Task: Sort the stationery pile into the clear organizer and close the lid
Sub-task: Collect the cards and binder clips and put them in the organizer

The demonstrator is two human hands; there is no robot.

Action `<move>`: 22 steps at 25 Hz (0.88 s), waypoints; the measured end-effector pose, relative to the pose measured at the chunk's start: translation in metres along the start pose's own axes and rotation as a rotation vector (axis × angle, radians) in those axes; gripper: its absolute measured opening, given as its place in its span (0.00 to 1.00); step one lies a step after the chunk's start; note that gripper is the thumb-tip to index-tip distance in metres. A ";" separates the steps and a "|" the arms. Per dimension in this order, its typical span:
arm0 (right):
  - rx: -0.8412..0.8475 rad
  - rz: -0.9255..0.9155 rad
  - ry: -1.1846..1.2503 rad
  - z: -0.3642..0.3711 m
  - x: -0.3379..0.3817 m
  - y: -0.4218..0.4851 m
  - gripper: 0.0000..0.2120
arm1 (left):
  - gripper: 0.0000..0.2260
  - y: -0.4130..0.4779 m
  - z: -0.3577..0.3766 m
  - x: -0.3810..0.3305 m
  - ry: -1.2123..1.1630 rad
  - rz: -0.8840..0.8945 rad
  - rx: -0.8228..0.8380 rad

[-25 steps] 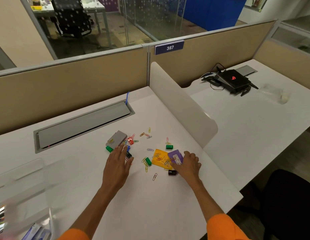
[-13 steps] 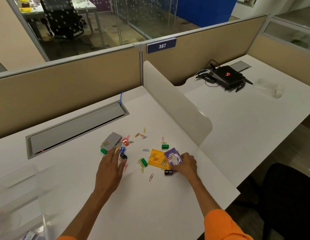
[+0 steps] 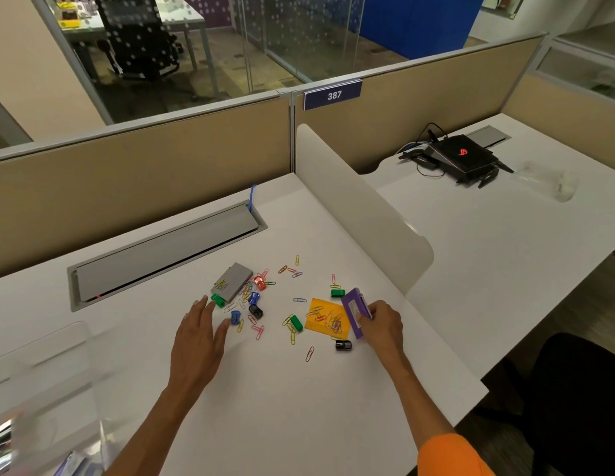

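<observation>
Right hand (image 3: 380, 321) gripping purple box (image 3: 356, 310), left hand (image 3: 199, 333) flat, fingers spread

The counter (image 3: 299, 407) is white. On it: a purple box (image 3: 355, 309) with a white label, a yellow-orange pad (image 3: 337, 312), a grey box (image 3: 232, 281), a green clip (image 3: 337, 293), a blue clip (image 3: 254, 297), a black clip (image 3: 343, 345), a red clip (image 3: 260, 282), and paper clips (image 3: 246, 292) in many colours. The sleeve (image 3: 450, 455) is orange.
</observation>
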State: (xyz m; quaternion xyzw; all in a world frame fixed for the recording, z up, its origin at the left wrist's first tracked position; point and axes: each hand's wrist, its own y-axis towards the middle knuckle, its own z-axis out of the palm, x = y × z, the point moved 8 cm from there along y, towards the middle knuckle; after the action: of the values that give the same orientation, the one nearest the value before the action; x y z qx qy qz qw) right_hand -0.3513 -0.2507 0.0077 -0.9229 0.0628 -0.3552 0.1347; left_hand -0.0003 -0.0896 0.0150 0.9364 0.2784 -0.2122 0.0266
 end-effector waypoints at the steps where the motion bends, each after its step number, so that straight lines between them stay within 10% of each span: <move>1: -0.038 -0.019 0.001 -0.004 0.006 -0.002 0.16 | 0.27 0.001 -0.001 0.004 0.001 0.005 -0.015; 22: 0.325 0.004 0.416 0.077 0.103 -0.030 0.15 | 0.17 0.136 -0.016 0.023 -0.296 -0.253 0.147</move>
State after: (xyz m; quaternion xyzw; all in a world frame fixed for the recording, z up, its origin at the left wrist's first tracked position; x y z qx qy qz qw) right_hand -0.2232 -0.2281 0.0273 -0.7962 0.0331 -0.5423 0.2663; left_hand 0.0958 -0.1902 0.0102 0.8519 0.3708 -0.3689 -0.0281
